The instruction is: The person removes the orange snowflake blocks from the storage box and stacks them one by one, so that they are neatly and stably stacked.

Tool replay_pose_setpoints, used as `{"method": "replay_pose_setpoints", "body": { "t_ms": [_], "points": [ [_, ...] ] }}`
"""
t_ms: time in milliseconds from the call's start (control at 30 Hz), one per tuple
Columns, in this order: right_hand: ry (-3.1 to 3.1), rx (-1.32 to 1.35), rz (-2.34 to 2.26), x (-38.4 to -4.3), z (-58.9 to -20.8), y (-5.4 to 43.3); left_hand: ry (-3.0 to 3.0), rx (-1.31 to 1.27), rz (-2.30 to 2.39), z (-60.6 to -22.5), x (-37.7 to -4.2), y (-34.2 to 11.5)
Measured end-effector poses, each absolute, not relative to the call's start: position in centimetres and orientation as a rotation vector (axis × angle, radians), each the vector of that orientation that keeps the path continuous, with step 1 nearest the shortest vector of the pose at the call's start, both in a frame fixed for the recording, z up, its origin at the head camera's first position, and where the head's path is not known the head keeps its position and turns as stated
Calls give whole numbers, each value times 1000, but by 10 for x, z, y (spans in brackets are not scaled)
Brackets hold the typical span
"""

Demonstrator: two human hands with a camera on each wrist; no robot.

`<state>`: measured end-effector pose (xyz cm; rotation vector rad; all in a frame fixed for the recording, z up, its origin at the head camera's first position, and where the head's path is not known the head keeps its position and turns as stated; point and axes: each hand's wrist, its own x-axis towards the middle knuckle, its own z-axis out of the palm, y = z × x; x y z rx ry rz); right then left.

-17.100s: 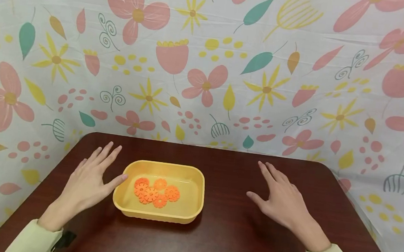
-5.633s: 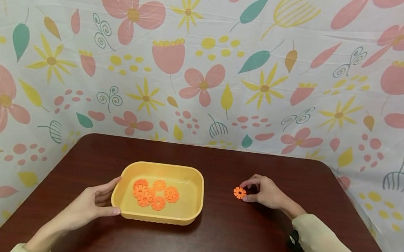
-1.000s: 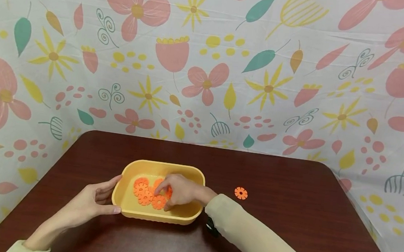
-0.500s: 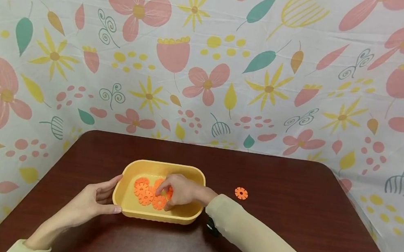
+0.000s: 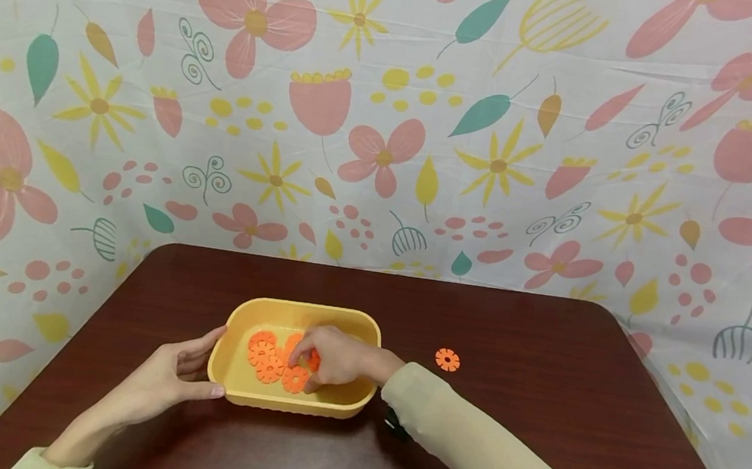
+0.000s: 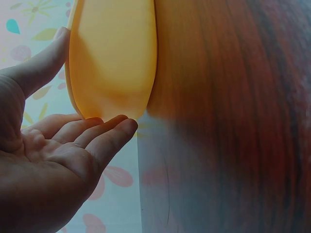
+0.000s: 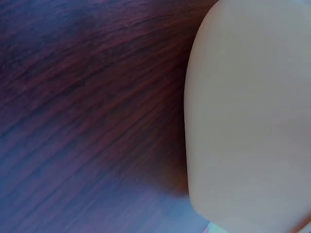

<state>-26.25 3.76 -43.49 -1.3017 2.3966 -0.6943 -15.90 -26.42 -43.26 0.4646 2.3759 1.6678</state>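
Observation:
In the head view, my left hand [image 5: 164, 377] holds the left end of a yellow plastic tray [image 5: 292, 405], thumb at its near corner. The left wrist view shows that hand's fingers [image 6: 109, 138] against the tray's end wall [image 6: 112, 92]. My right hand [image 5: 339, 357] reaches into the tray from the right, fingers curled. Between its thumb and fingers is an orange notched disc [image 5: 314, 360], partly hidden. Several similar orange snowflake discs [image 5: 268, 368] lie in the tray left of that hand. One more orange disc [image 5: 448, 360] lies flat on the table to the right.
The dark brown wooden table [image 5: 537, 404] has rounded far corners. A flower-patterned cloth [image 5: 393, 76] hangs behind it and along both sides. In the right wrist view a large pale blurred shape [image 7: 248, 116] covers the right part; the right hand does not show there.
Over the last second both hands have hardly moved. Earlier, my right hand held an orange disc at the table on the right; that disc now lies alone and the hand is in the tray.

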Motion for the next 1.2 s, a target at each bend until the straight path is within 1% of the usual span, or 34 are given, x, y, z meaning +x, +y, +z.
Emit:
{"method": "replay_pose_setpoints", "body": {
  "t_ms": [1200],
  "points": [
    [2356,-1291,-780,-267,-441,34,2381,438,1654,-435,-159,-264]
  ]
}}
